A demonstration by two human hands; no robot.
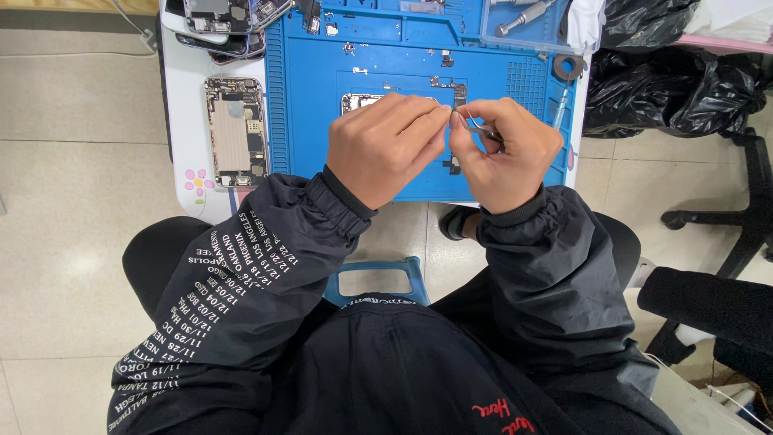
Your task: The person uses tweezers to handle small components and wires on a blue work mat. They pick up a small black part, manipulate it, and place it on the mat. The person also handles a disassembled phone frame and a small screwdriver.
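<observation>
Both hands up over the blue work mat (322, 121), fingertips nearly meeting. The left hand (385, 145) has its fingers pinched shut on something too small to make out. The right hand (506, 153) is closed around thin metal tweezers (483, 129), tips pointing toward the left fingertips. Under the hands, partly hidden, lies an opened phone (358, 101) on the mat. At the mat's top right, a clear tray (515, 32) holds a metal screwdriver (519, 18). Left on the white table (181, 97), another gutted phone shell (233, 133) lies flat, with more phones stacked (221, 20) above. Black bags (668, 89) sit at right.
</observation>
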